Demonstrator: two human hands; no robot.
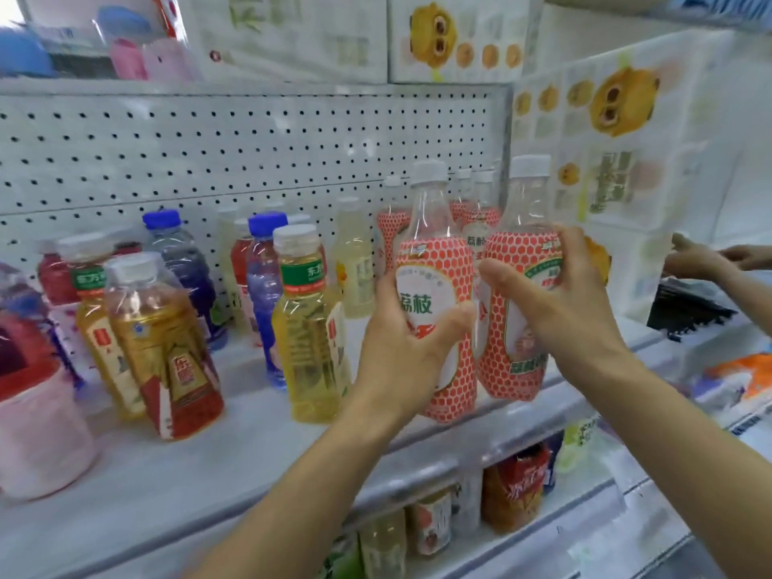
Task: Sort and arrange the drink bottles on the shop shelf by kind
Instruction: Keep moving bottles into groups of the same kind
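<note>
My left hand point(407, 348) grips a clear bottle with a red honeycomb lychee label point(438, 261) near the shelf's front edge. My right hand point(555, 302) grips a second bottle of the same kind point(522, 361) just to its right. Both stand upright and side by side. Behind them several more red-labelled bottles point(472, 211) stand against the pegboard. To the left stand a yellow tea bottle point(309, 328), a blue bottle point(263, 286), pale bottles point(355, 265) and amber tea bottles point(167, 340).
The white shelf point(209, 465) has a pink tub point(41, 432) at far left. A lower shelf holds more bottles point(514, 486). Printed cartons point(626, 131) stand at right. Another person's hands point(718, 261) reach in at the right edge.
</note>
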